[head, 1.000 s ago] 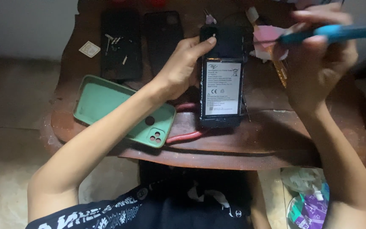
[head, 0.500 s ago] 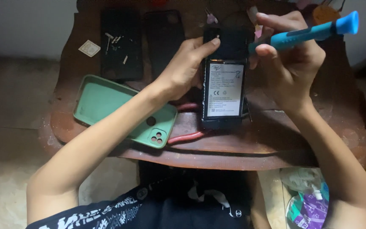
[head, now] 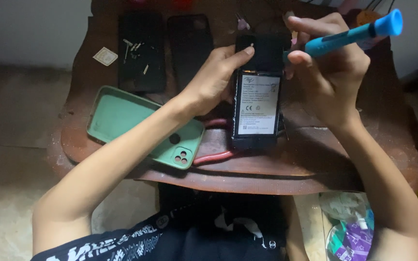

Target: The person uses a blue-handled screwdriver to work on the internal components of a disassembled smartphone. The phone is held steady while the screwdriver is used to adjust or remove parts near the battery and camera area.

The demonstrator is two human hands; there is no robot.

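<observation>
**Opened phone on a worn wooden surface**

Nearest the person's lap, a crumpled clear plastic bag with purple packaging lies on the floor at the right. Above it, the rounded edge of the dark brown, scuffed wooden surface curves across the view. On it lies a mint-green soft phone case, inside up, its camera cut-out toward the near edge, and a red-handled tool pokes out from under the arm just beside it.

The left hand is clamped on the left side of the black opened phone with its white-labelled battery exposed, fingertips curled onto its top edge; the phone stands tilted, its bottom edge resting on the surface. The right hand is closed around a blue plastic screwdriver with a round cap end, its tip end at the phone's upper right corner.

Farther off lie two flat black rectangular back covers, one carrying several tiny pale screws, and beside it a small white square patch.
</observation>
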